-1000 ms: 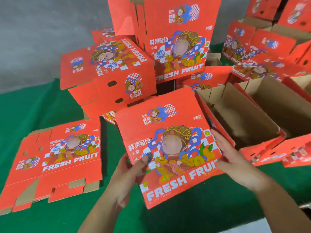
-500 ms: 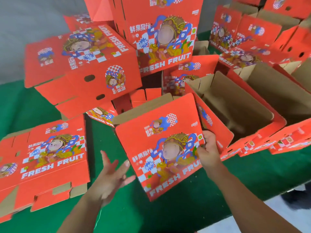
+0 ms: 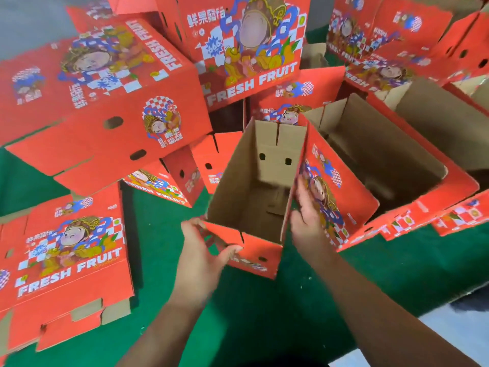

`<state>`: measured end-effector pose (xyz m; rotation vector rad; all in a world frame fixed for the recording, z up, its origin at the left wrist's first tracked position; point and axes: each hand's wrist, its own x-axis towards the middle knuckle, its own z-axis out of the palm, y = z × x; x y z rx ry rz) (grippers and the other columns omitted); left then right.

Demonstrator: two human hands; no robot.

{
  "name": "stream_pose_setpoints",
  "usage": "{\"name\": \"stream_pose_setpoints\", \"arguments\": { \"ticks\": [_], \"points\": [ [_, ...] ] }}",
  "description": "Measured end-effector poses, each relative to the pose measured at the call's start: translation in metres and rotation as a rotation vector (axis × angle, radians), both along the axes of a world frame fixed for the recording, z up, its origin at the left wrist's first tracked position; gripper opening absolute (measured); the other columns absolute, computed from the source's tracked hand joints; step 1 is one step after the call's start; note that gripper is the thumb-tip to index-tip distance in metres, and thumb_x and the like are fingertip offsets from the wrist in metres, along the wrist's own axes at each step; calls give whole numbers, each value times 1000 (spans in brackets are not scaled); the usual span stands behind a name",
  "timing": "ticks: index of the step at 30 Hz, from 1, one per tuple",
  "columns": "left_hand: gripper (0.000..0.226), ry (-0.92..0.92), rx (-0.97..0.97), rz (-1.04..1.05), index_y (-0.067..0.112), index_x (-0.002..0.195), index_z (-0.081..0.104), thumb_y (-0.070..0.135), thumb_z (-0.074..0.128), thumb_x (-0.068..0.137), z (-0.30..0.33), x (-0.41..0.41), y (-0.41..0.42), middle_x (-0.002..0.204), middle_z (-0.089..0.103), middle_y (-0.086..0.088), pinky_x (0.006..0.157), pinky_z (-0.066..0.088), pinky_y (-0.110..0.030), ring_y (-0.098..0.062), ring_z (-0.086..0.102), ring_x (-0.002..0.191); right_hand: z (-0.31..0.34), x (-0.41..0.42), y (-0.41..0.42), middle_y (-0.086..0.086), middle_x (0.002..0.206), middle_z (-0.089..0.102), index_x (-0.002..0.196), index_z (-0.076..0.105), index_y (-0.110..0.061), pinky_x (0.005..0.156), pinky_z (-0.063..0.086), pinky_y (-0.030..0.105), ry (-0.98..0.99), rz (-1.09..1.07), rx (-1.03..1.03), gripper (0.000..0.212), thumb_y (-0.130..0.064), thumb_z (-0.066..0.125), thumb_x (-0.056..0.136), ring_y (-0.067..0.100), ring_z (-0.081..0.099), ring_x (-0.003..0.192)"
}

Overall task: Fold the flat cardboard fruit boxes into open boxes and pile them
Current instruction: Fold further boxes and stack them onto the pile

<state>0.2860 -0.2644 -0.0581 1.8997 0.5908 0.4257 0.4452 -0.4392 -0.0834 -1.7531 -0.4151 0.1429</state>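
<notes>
We find the box in hand [image 3: 254,186] at the centre of the view, above the green cloth surface [image 3: 264,313]: a corrugated cardboard sleeve opened into a rectangular tube, glossy red print on its outer faces, plain matte brown on the inner walls. We look straight down into it; two small punched oval holes show on the far inner wall, and folded brown flaps lie at its bottom, their exact arrangement too dim to tell. The left hand [image 3: 203,250] grips the near short wall, thumb on the red outer face and fingers curled over the near-left corner. The right hand [image 3: 307,215] lies against the long printed right wall, fingers fairly straight and close together, thumb at the wall's upper edge. To the left we note a flat unfolded box [image 3: 66,263] lying on the cloth, its cartoon figure and "FRESH FRUIT" lettering facing up, brown flap undersides showing along its near edge. Behind it, a folded box on its side [image 3: 105,102] rests tilted on others, with oval vent holes in its face. A further printed box [image 3: 246,46] stands upright at the back. To the right, an open erected box [image 3: 383,160] shows a bare brown interior holding nothing that we can see; more red boxes crowd behind it.
</notes>
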Motion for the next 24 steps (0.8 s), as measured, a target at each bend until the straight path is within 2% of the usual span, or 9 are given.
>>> {"name": "stream_pose_setpoints", "arguments": {
  "ticks": [2, 5, 8, 10, 12, 15, 18, 22, 24],
  "points": [
    [75, 14, -26, -15, 50, 101, 39, 7, 93, 71, 3, 14, -14, 102, 68, 22, 81, 57, -22, -4, 72, 93, -6, -8, 7, -5, 145, 57, 142, 57, -25, 121, 33, 37, 196, -191, 125, 51, -15, 40, 95, 11, 46, 141],
    [65, 74, -167, -121, 49, 117, 48, 22, 92, 75, 11, 25, -22, 112, 72, 17, 80, 54, -15, -3, 73, 97, -33, -18, -7, 4, 109, 67, 97, 67, -25, 80, 55, 40, 775, -573, 230, 15, -21, 52, 99, 23, 63, 98],
    [78, 113, -489, -201, 52, 145, 42, 71, 74, 77, 21, 29, -32, 140, 59, 26, 108, 44, -27, -1, 58, 129, -57, -27, -47, 12, 118, 64, 115, 63, -16, 81, 54, 31, 1278, -797, 466, 23, -25, 46, 101, 25, 64, 96],
    [59, 145, -564, -166, 75, 124, 50, 93, 58, 68, 27, 34, -42, 128, 53, 50, 110, 36, -24, 17, 49, 128, -63, -22, -68, 16, 142, 58, 148, 45, -10, 107, 49, 36, 1323, -883, 661, 52, -36, 35, 104, 31, 61, 123],
    [34, 197, -572, -95, 74, 106, 61, 87, 55, 75, 35, 46, -54, 112, 64, 45, 97, 42, -22, 19, 60, 108, -57, -11, -74, 15, 148, 54, 157, 33, -11, 116, 40, 37, 1282, -863, 760, 67, -51, 33, 103, 31, 55, 132],
    [16, 294, -568, 90, 45, 97, 70, 52, 56, 95, 44, 68, -61, 86, 74, 17, 85, 53, -33, -7, 69, 89, -44, 10, -68, 7, 109, 66, 124, 57, -18, 93, 50, 30, 1262, -837, 832, 56, -63, 42, 95, 21, 64, 91],
    [19, 266, -672, 131, 32, 106, 63, 46, 51, 103, 54, 88, -65, 103, 71, 6, 85, 58, -41, -19, 70, 97, -41, 28, -62, 0, 75, 65, 91, 58, -21, 58, 48, 24, 1236, -781, 842, 48, -67, 43, 92, 16, 59, 62],
    [13, 224, -727, 113, 38, 102, 58, 46, 49, 106, 58, 107, -77, 95, 74, 20, 75, 61, -35, -19, 70, 103, -35, 50, -53, 1, 67, 75, 88, 66, -25, 59, 46, 33, 1289, -743, 785, 49, -70, 46, 90, 21, 67, 76],
    [10, 212, -738, 120, 36, 106, 58, 39, 48, 108, 58, 113, -80, 113, 72, 9, 83, 61, -39, -23, 69, 111, -30, 61, -49, -4, 65, 75, 79, 65, -25, 54, 44, 27, 1360, -763, 738, 42, -66, 56, 82, 18, 68, 61]
  ]
}}
